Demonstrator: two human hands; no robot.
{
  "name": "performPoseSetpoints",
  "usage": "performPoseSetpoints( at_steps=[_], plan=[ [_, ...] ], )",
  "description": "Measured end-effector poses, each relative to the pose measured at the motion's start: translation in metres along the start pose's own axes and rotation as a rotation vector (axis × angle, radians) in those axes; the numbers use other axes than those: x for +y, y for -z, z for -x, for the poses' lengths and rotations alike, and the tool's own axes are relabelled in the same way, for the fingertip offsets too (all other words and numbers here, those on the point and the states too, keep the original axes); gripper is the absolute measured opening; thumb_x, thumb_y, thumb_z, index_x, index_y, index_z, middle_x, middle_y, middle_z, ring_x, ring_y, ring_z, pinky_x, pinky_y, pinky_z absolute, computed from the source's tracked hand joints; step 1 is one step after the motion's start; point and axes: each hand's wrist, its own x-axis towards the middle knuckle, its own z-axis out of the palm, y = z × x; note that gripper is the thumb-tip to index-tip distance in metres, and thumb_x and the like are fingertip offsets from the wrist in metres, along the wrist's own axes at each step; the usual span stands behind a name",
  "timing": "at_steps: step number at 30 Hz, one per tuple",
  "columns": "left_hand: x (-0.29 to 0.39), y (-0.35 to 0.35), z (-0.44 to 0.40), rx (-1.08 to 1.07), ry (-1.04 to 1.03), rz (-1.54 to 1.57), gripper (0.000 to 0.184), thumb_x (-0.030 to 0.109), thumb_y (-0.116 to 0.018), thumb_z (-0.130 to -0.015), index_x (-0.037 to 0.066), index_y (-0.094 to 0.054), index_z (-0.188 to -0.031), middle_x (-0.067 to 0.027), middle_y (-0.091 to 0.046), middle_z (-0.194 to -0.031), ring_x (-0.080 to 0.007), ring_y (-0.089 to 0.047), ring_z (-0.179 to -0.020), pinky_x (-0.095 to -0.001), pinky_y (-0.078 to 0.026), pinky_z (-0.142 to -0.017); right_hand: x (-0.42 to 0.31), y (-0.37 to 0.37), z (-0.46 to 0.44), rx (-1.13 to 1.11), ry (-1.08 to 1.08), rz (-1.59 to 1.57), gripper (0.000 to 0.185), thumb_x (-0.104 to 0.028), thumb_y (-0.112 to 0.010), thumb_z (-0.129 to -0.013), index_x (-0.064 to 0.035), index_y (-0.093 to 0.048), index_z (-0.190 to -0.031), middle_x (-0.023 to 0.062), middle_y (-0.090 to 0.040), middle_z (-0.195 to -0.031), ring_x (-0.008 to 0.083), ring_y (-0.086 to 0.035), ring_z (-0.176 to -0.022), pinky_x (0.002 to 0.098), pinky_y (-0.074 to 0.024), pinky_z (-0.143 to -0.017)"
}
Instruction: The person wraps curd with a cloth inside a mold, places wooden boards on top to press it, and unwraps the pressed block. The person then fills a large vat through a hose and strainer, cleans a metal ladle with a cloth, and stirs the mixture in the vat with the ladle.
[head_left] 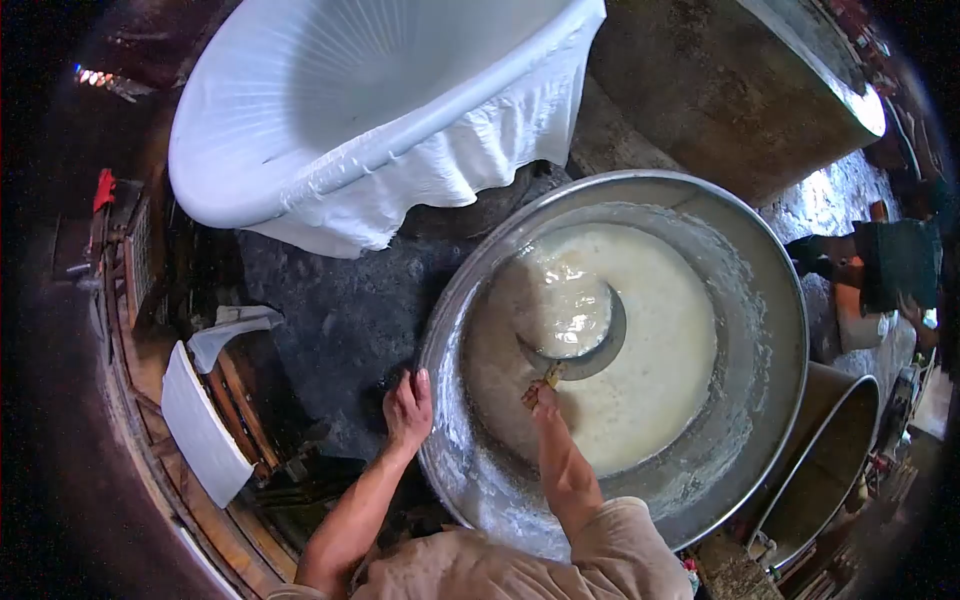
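Observation:
A large round metal vat [778,290] holds a pale, milky liquid [665,330]. Inside it, a round metal scoop [608,345] is partly dipped and full of the same liquid. My right hand [543,393] is closed around the scoop's handle, over the near part of the vat. At the vat's left rim, my left hand [408,402] rests against the outside edge with its fingers bent and close together; whether they grip the rim is hard to make out. White cloth [440,170] drapes over a wide round container beyond the vat.
Another large metal container [730,90] stands at the upper right. A smaller metal tub [825,470] is at the lower right. A person [895,265] is at the far right. A white panel [200,430] leans by wooden boards at the left, beside dark floor [310,330].

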Motion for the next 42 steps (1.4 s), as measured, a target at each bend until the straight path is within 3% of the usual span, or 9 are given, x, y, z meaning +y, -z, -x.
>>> performPoseSetpoints(
  at_steps=[11, 15, 16, 20, 23, 25, 27, 36, 42],
  plan=[
    [-0.03, -0.031, 0.01, 0.186, -0.17, 0.018, 0.044, 0.036, -0.047, -0.092, -0.007, -0.059, -0.093, -0.0254, -0.061, -0.076, -0.042, -0.059, -0.071, -0.0477, -0.047, -0.064, -0.074, -0.11, 0.06, -0.228, 0.212, -0.2, 0.011, -0.014, -0.045, -0.085, -0.0071, -0.046, -0.076, 0.0047, -0.039, -0.052, 0.0177, -0.039, -0.042, 0.0297, -0.0387, -0.039],
    [-0.015, -0.024, 0.004, 0.167, 0.017, 0.129, 0.042, 0.035, -0.049, -0.091, -0.006, -0.058, -0.095, -0.0255, -0.061, -0.077, -0.0426, -0.059, -0.07, -0.0478, -0.047, -0.064, -0.079, -0.102, -0.075, -0.123, 0.212, -0.188, 0.01, -0.002, -0.043, -0.083, -0.0077, -0.051, -0.085, 0.0063, -0.051, -0.069, 0.0178, -0.047, -0.048, 0.0305, -0.0381, -0.038],
    [-0.014, -0.022, 0.005, 0.16, 0.012, 0.106, 0.041, 0.035, -0.049, -0.091, -0.005, -0.058, -0.096, -0.0255, -0.061, -0.077, -0.0427, -0.059, -0.07, -0.0476, -0.047, -0.063, -0.127, -0.097, -0.046, -0.158, -0.454, -0.1, 0.011, -0.011, -0.04, -0.08, -0.0104, -0.041, -0.069, 0.0042, -0.035, -0.048, 0.0134, -0.034, -0.033, 0.0268, -0.0297, -0.027],
    [-0.025, -0.043, 0.006, 0.282, -0.066, 0.132, 0.039, 0.036, -0.049, -0.091, -0.002, -0.057, -0.092, -0.0254, -0.062, -0.078, -0.0429, -0.059, -0.071, -0.0482, -0.048, -0.061, -0.156, -0.118, -0.002, -0.122, -0.048, -0.289, 0.014, -0.013, -0.042, -0.08, -0.0106, -0.04, -0.067, 0.0043, -0.036, -0.049, 0.0131, -0.036, -0.033, 0.0245, -0.0317, -0.028],
    [-0.013, -0.023, 0.001, 0.009, 0.135, 0.198, 0.041, 0.039, -0.043, -0.092, 0.0, -0.056, -0.09, -0.0252, -0.062, -0.08, -0.0431, -0.06, -0.075, -0.0498, -0.048, -0.064, -0.163, -0.112, 0.043, 0.222, 0.298, -0.53, 0.022, 0.003, -0.052, -0.072, -0.003, -0.051, -0.093, 0.0096, -0.055, -0.081, 0.0222, -0.054, -0.058, 0.0378, -0.0439, -0.041],
    [-0.004, -0.005, 0.003, -0.048, 0.141, 0.207, 0.044, 0.042, -0.038, -0.093, 0.002, -0.056, -0.09, -0.0249, -0.062, -0.082, -0.0435, -0.06, -0.078, -0.0512, -0.047, -0.067, -0.147, -0.084, 0.053, 0.294, 0.442, -0.429, 0.027, 0.003, -0.054, -0.07, -0.0037, -0.051, -0.096, 0.0088, -0.055, -0.079, 0.021, -0.053, -0.058, 0.0374, -0.0425, -0.042],
    [0.001, 0.004, 0.003, -0.039, 0.122, 0.215, 0.045, 0.043, -0.036, -0.093, 0.002, -0.055, -0.089, -0.0244, -0.062, -0.084, -0.0438, -0.059, -0.078, -0.0516, -0.046, -0.069, -0.127, -0.064, 0.114, 0.368, 0.634, -0.4, 0.012, -0.001, -0.051, -0.074, -0.0104, -0.043, -0.073, 0.0038, -0.042, -0.055, 0.0185, -0.042, -0.039, 0.0338, -0.0377, -0.035],
    [-0.019, -0.029, -0.004, -0.01, 0.053, 0.28, 0.045, 0.041, -0.036, -0.094, 0.001, -0.055, -0.089, -0.0248, -0.062, -0.085, -0.0446, -0.058, -0.081, -0.051, -0.046, -0.07, 0.036, 0.107, 0.185, 0.498, 0.444, -0.598, 0.009, 0.002, -0.051, -0.076, -0.0028, -0.045, -0.079, 0.0053, -0.045, -0.059, 0.0143, -0.043, -0.045, 0.0294, -0.0385, -0.039],
    [-0.021, -0.035, -0.003, 0.122, 0.009, 0.27, 0.041, 0.036, -0.041, -0.094, 0.0, -0.056, -0.085, -0.0254, -0.062, -0.081, -0.0428, -0.059, -0.077, -0.0498, -0.045, -0.065, 0.041, 0.08, 0.197, 0.378, 0.283, -0.803, 0.016, -0.001, -0.049, -0.079, -0.0079, -0.039, -0.069, 0.0025, -0.04, -0.056, 0.0122, -0.038, -0.04, 0.0257, -0.0344, -0.035]
  ],
)
